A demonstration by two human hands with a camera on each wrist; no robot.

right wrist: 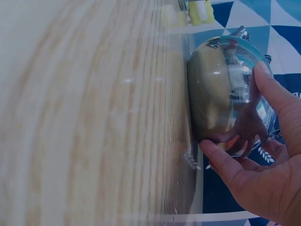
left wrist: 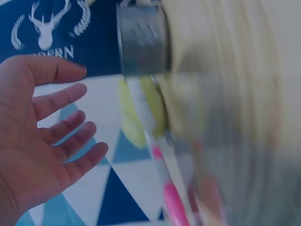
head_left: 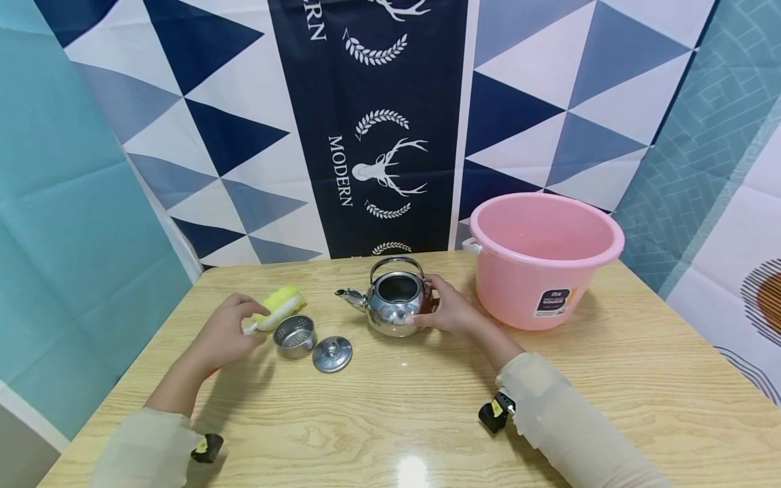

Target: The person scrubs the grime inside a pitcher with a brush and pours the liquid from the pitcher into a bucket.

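Observation:
A shiny metal teapot (head_left: 386, 313) stands on the table without its lid, spout to the left and handle raised. My right hand (head_left: 450, 308) grips its right side; in the right wrist view the thumb and fingers curve around the teapot's body (right wrist: 204, 89). My left hand (head_left: 227, 333) hovers at the left, its fingers (left wrist: 63, 101) spread and holding nothing. Near it lie a yellow sponge-like thing (head_left: 282, 296) and a long tool with a pink-and-white handle (left wrist: 174, 200), blurred in the left wrist view. Next to them are a perforated metal strainer cup (head_left: 295, 341) and the round lid (head_left: 332, 354).
A large pink bucket (head_left: 518, 291) with a white handle mount stands at the table's back right, behind my right forearm. Patterned cloth (head_left: 390, 122) hangs directly behind the wooden table (head_left: 342, 420). More cloth hangs at both sides.

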